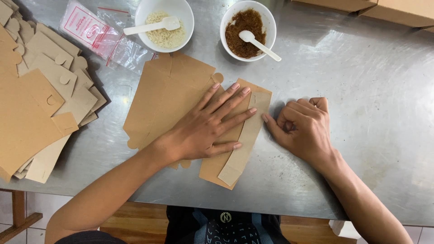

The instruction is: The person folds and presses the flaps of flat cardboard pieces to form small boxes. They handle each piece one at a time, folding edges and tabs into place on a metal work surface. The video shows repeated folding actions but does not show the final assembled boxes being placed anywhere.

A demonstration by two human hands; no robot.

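A flat brown cardboard box blank (165, 97) lies on the steel table (370, 113) in front of me. My left hand (208, 124) presses flat on it with the fingers spread. Along the blank's right edge a narrow flap (244, 140) is folded over, showing its paler side. My right hand (303, 126) rests on the table just right of that flap, fingers curled into a loose fist, the thumb tip touching the flap's edge. Neither hand holds anything.
A stack of several more flat cardboard blanks (36, 99) lies at the left. At the back stand a white bowl of pale crumbs (165, 22) and a white bowl of brown crumbs (246, 29), each with a white spoon, beside clear plastic bags (97, 34). Cardboard boxes (398, 9) sit far right.
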